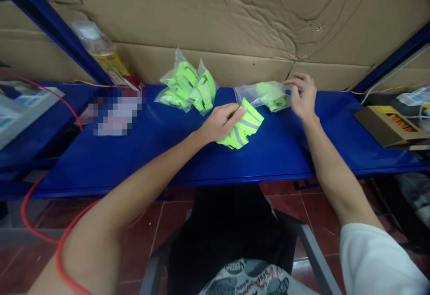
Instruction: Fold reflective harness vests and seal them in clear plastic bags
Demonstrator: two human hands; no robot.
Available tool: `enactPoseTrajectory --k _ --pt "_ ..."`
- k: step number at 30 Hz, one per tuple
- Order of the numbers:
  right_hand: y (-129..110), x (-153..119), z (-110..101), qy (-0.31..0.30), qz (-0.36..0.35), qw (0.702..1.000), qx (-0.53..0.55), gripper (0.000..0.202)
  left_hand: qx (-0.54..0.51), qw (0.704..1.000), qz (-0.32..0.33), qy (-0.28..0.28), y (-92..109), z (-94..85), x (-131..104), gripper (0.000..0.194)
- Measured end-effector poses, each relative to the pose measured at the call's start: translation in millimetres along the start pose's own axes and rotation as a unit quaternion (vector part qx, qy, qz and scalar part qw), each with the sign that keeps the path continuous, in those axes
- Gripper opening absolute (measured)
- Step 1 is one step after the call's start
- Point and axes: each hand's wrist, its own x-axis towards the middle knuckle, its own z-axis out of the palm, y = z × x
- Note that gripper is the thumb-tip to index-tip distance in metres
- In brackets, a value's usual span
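Note:
My left hand (223,122) is wrapped round a folded bundle of neon-yellow straps (247,124) with grey reflective stripes, low over the blue table. To its right, a clear plastic bag (250,94) with a neon-yellow strap (273,94) inside lies near the back edge. My right hand (304,94) is at that bag's right end, fingers bent; whether they pinch the plastic cannot be made out. Behind and left of my left hand, two clear bags of neon-yellow straps (183,84) (203,91) lean together.
A blue table (161,151) stands against a cardboard wall (201,21). At the back left is a bottle-like container (110,62). An open cardboard box (386,127) sits at the right. A red hose (62,259) hangs at the left, near my forearm.

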Motion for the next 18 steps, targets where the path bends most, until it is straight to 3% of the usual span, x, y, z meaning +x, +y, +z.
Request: enactPoseTrajectory --k 2,6,9,15,18 --pt "-20 -5 4 -0.012 -0.042 0.998 -0.045 0.039 -0.003 1.0 -0.006 0.002 -1 1.0 0 0.049" --pt "-59 -16 17 -0.179 -0.132 0.969 -0.107 0.054 -0.003 1.0 -0.022 0.01 -2 1.7 0 0.05" --pt "-68 -19 24 -0.259 -0.162 0.946 -0.111 0.045 0.001 0.999 -0.032 0.014 -3 1.1 0 0.05" --pt "-62 -28 28 -0.282 -0.154 0.941 -0.112 0.073 -0.01 0.999 -0.044 0.005 -7 0.3 1 0.05" --pt "-71 -36 38 -0.274 -0.132 0.941 -0.149 0.073 -0.031 0.998 -0.05 -0.011 -6 -0.3 1 0.051"
